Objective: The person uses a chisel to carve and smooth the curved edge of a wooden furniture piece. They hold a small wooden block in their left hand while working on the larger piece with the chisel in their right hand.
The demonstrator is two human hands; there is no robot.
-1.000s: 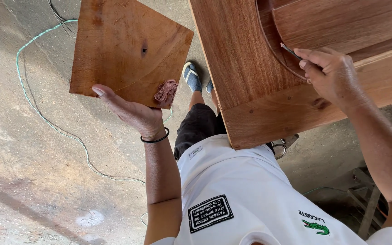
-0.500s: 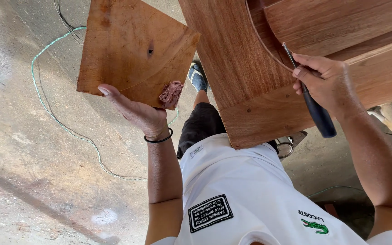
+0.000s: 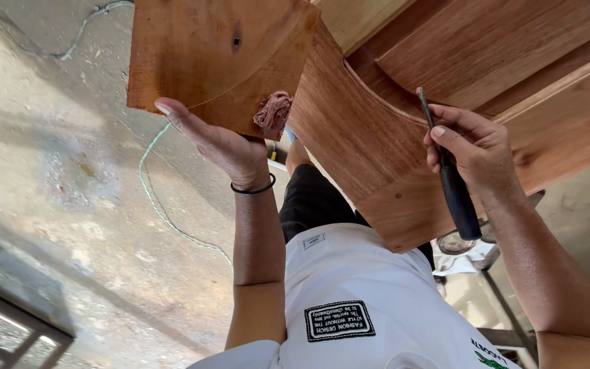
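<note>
My left hand (image 3: pixel 221 145) holds a square wooden board (image 3: pixel 213 58) flat on its palm, with a lump of reddish-brown putty (image 3: pixel 273 113) at the board's near corner. My right hand (image 3: pixel 476 152) grips a tool with a dark blue handle (image 3: pixel 460 201) and a thin metal blade, whose tip rests at the curved groove of a large brown wooden door panel (image 3: pixel 390 130). The board and the door panel sit close beside each other.
Below is a concrete floor (image 3: pixel 56 205) with a green cord (image 3: pixel 165 212) trailing across it. A dark metal frame (image 3: pixel 8 314) shows at the lower left. My white shirt and dark shorts fill the lower middle. Metal stand parts lie under the door panel at the right.
The view has shifted, bringing the board and door panel closer together. My right hand has turned the tool so its blade tip now meets the curved groove of the door panel.
</note>
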